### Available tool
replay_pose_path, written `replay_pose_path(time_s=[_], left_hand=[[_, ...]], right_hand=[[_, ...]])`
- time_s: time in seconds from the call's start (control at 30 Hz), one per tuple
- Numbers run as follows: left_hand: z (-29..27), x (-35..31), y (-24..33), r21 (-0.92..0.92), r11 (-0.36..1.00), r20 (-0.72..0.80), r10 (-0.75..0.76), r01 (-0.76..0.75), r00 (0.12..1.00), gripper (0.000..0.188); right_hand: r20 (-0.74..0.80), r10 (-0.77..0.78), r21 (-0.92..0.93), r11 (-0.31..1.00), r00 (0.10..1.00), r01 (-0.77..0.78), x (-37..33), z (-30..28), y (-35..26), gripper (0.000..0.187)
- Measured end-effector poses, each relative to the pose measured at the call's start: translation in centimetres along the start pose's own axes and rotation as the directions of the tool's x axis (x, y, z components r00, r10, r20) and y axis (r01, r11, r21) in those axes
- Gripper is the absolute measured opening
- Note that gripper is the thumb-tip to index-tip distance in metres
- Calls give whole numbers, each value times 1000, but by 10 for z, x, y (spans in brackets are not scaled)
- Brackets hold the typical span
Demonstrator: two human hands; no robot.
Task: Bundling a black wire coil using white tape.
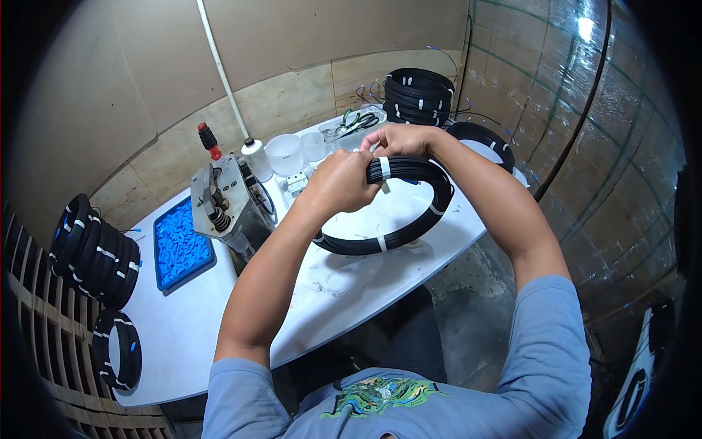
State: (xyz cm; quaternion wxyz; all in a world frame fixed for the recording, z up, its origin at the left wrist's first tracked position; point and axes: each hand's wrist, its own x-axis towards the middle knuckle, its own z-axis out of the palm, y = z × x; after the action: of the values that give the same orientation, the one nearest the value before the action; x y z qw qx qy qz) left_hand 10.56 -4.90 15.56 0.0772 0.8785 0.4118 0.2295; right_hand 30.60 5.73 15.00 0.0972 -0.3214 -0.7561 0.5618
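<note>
A coil of black cable (391,238), bound with several white tape bands, is tilted up over the white table. My left hand (342,181) is closed round the coil's upper left side, beside a white band. Just beyond it, my right hand (401,140) is bent in at the coil's top with thumb and fingers pinched together. Whatever lies between those fingertips is too small or hidden to name. The coil's lower edge is near the tabletop; whether it touches cannot be made out.
Left of the arms stand a metal press (227,197) with a red-and-black handle and a blue tray (208,265) of small blue pieces. Coil stacks (110,256) (417,95) rise at left and back right. A white bottle (256,157), tubs (284,155) and pliers (355,121) sit behind.
</note>
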Motion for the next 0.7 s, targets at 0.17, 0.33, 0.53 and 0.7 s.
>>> replay_pose_path(time_s=[0.17, 0.33, 0.53, 0.7], left_hand=[[-6, -7, -6, -31, 997, -37, -71, 70, 997, 22], [-5, -5, -10, -16, 997, -47, -77, 76, 996, 22], [-1, 0, -13, 6, 993, -25, -120, 120, 992, 22], [-2, 5, -15, 1, 992, -21, -122, 122, 992, 24]], right_hand=[[-249, 10, -53, 998, 968, -24, -15, 26, -58, 28], [-302, 3, -118, 992, 953, -40, -21, 33, -70, 29], [-437, -159, -171, 981, 885, 92, -32, 35, -83, 24], [-539, -462, -485, 854, 704, 189, -54, 60, -95, 28]])
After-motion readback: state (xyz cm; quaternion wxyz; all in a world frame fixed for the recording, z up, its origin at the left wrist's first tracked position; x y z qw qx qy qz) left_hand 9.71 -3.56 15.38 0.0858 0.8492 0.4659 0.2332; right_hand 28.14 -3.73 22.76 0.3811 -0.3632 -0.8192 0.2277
